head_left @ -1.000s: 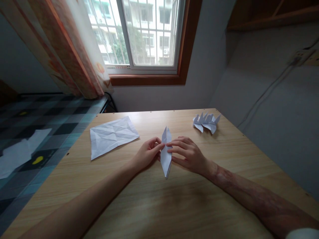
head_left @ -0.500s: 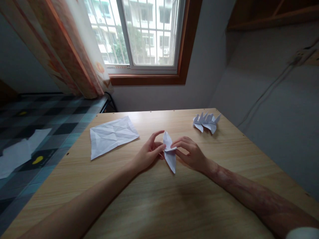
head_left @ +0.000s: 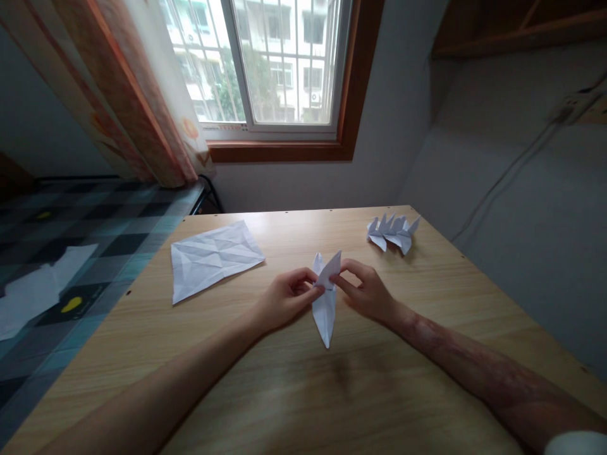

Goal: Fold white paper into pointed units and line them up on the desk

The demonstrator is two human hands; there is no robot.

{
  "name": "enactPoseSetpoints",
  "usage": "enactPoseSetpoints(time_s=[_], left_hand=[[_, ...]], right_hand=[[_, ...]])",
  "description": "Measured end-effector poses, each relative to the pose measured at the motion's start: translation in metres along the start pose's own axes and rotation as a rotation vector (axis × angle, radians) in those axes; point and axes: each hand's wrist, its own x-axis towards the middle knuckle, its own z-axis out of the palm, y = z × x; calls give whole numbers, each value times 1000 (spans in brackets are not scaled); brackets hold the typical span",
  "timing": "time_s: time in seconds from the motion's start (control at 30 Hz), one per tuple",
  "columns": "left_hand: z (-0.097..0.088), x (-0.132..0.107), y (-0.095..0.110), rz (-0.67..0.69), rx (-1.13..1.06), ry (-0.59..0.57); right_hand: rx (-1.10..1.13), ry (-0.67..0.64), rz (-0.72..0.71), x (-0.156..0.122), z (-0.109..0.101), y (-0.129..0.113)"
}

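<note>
Up swung a pointed white paper flap [head_left: 331, 266], out sideways half a second earlier! It belonged to the slim white folded-paper piece [head_left: 325, 316], held over the pale wooden surface [head_left: 303, 404] between the left hand [head_left: 288, 296], pinching its middle, and the right hand [head_left: 364, 287], nipping the flap's edge. Crumpling looked the danger if either pinch pressed too hard; a slack left hold could have let the layers skew.

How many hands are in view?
2: the left hand pinches the folded paper from its left, and the right hand from its right. Some fingers are hidden, but no whole hand seems to be.
</note>
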Motion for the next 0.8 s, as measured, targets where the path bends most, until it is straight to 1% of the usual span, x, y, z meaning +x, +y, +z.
enactPoseSetpoints(time_s=[0.17, 0.23, 0.3, 0.4, 0.57, 0.7, 0.8], left_hand=[[0, 0, 1, 16, -29, 13], [-1, 1, 0, 15, -38, 11], [-1, 2, -2, 15, -64, 12], [-1, 5, -3, 16, -136, 42], [-3, 7, -5, 12, -179, 98], [-5, 6, -8, 22, -176, 72], [-5, 5, -7, 2, -209, 36]], right_hand=[[82, 20, 95, 3, 0, 5], [122, 6, 145, 2, 1, 7], [155, -21, 164, 1, 0, 6], [177, -41, 136, 1, -1, 2], [141, -13, 69, 3, -2, -5], [110, -11, 15, 2, -1, -4], [103, -27, 1, 1, 0, -4]])
